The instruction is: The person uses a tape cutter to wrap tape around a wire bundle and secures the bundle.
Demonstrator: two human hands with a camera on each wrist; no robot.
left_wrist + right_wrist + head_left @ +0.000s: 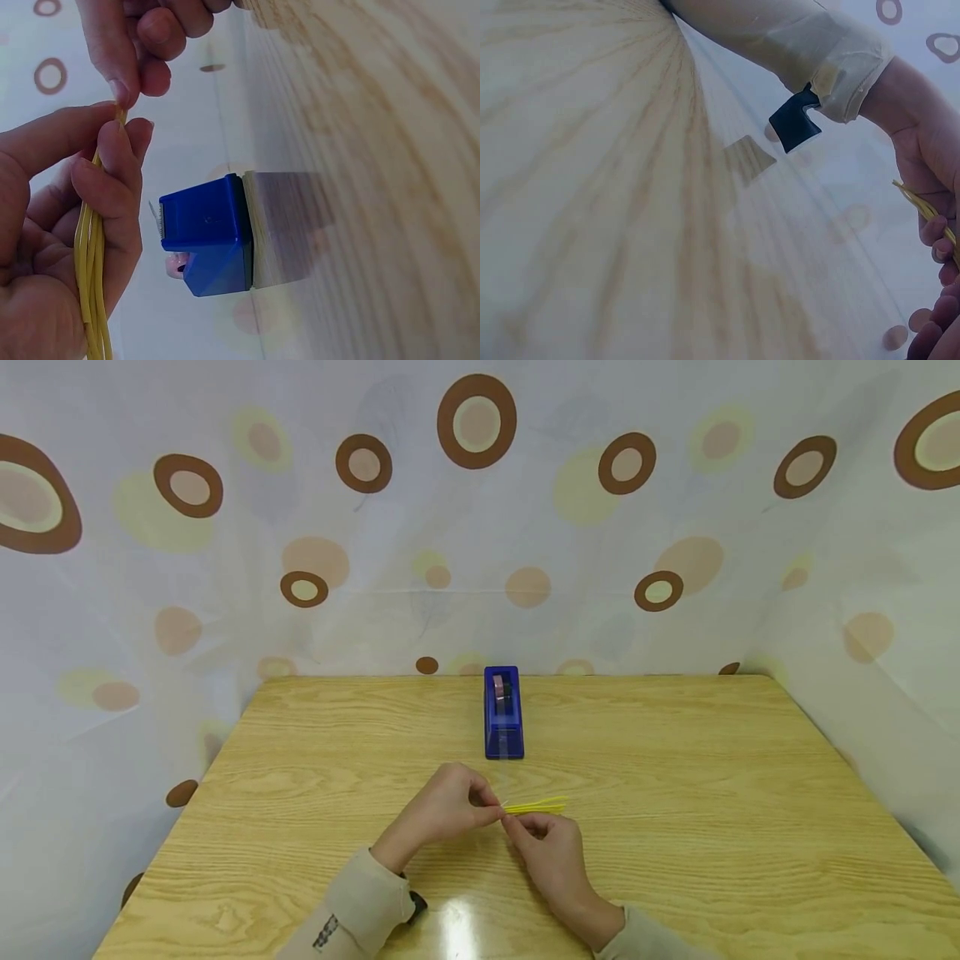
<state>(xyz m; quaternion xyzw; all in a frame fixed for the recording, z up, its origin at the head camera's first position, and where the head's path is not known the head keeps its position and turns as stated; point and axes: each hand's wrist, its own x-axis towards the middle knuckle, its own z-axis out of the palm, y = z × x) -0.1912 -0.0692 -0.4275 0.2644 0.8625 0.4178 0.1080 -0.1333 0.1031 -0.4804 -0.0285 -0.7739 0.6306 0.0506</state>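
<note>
A bundle of thin yellow strands (536,806) lies between both hands at the front middle of the table. My left hand (453,802) pinches it with thumb and fingers. In the left wrist view the strands (91,270) run along that hand's palm. My right hand (551,860) pinches the bundle beside the left fingertips, and loose ends stick out past it. A blue tape dispenser (504,714) stands beyond the hands. In the right wrist view more yellow ends (906,192) show at the left palm. The exact pinch spot is partly hidden by fingers.
The wood-grain table (675,760) stretches around the hands. A patterned cloth (420,527) hangs behind it and at both sides. On the left cuff sits a black device (795,120).
</note>
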